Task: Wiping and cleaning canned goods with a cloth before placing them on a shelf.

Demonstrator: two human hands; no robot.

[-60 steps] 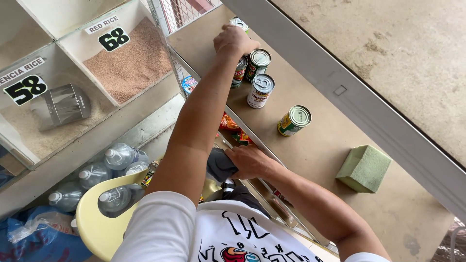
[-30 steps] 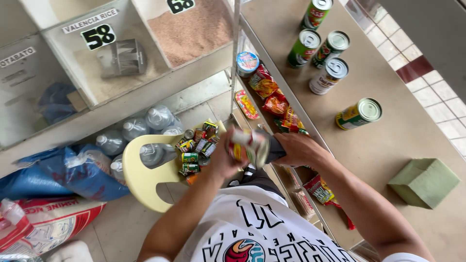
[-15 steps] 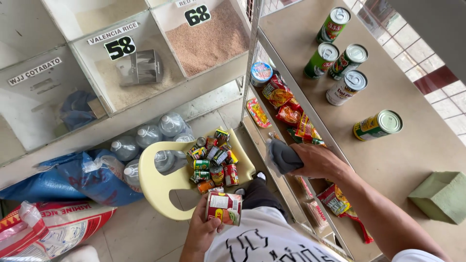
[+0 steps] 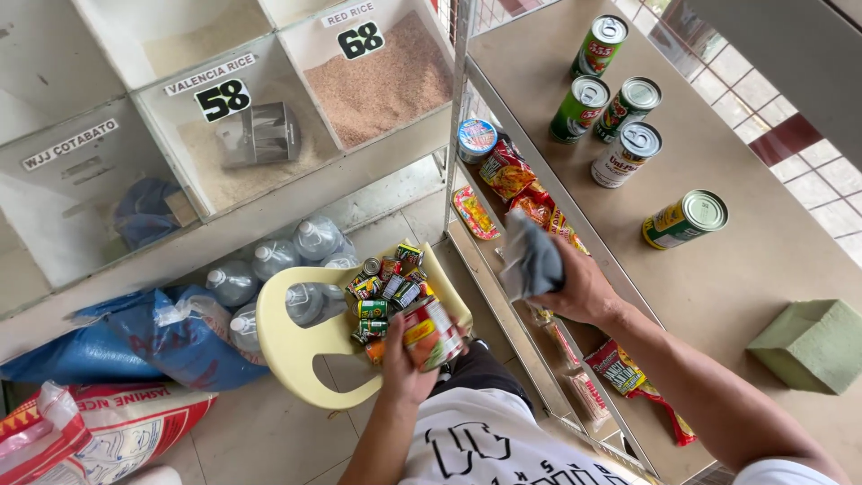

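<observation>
My fingers (image 4: 415, 357) are wrapping my left hand (image 4: 406, 364) tight around a red-labelled can (image 4: 434, 332), its long axis tilting toward the counter (image 4: 763, 269), while my right hand (image 4: 579, 289) is gripping a grey cloth (image 4: 530, 260) nearby.

Bright, even daylight w/ soft shadows, no harsh glare. Can tops (image 4: 703, 208) catch a bit of shine. Mostly sharp, slight motion blur on the held can (image 4: 433, 334). Wide-angle lens bends straight lines near the edges.
</observation>
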